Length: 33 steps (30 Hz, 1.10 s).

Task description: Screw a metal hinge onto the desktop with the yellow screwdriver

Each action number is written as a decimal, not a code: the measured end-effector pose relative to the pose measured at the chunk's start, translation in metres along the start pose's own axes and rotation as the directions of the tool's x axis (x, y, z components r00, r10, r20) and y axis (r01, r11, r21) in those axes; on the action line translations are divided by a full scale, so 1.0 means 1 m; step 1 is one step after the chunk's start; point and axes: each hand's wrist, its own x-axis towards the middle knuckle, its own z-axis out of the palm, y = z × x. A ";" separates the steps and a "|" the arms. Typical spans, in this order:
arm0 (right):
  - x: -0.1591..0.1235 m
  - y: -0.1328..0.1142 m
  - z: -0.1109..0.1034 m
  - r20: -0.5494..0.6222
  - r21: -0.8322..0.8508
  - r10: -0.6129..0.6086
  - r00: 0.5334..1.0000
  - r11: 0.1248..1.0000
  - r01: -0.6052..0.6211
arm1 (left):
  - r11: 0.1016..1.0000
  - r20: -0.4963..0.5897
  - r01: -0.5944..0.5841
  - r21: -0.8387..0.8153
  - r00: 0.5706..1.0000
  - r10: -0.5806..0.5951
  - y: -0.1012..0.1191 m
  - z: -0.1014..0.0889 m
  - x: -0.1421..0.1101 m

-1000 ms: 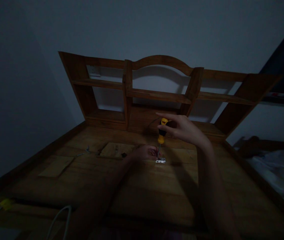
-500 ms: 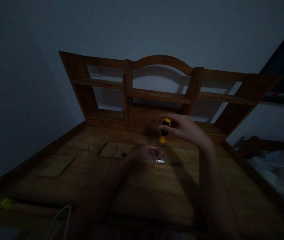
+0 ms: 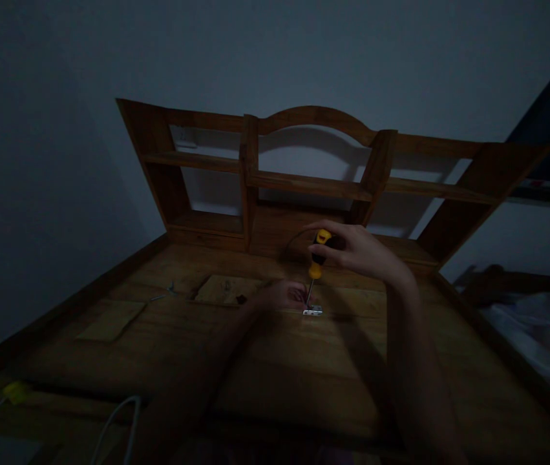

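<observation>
My right hand (image 3: 357, 250) grips the yellow and black handle of a screwdriver (image 3: 317, 266), with its fingertips closed around the upper end. The shaft slants down to a small shiny metal hinge (image 3: 312, 311) lying on the wooden desktop. Beside the screwdriver's tip is my left hand (image 3: 284, 294), its fingers curled together at the hinge's left end. What these fingers pinch is too dark and small to make out. The exact contact of the tip is also hidden by shadow.
A wooden shelf unit (image 3: 311, 184) rises at the desk's back edge. A flat board piece (image 3: 110, 321) and thin metal bits (image 3: 163, 294) lie at left, near a cutout panel (image 3: 226, 289). A white cable (image 3: 118, 408) loops at the front left.
The right hand and screwdriver handle have turned very slightly. The left hand stays at the hinge, and the whole view has shifted a little.
</observation>
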 end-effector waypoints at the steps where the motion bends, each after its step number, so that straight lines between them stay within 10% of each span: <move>1: 0.001 0.001 0.002 -0.012 -0.003 0.000 1.000 1.000 0.000 | 1.000 0.002 0.000 -0.001 1.000 0.000 -0.001 0.000 0.000; 33: 0.000 0.002 0.003 0.038 0.020 0.017 0.999 1.000 -0.018 | 1.000 -0.003 -0.013 -0.016 1.000 0.013 -0.009 -0.002 0.002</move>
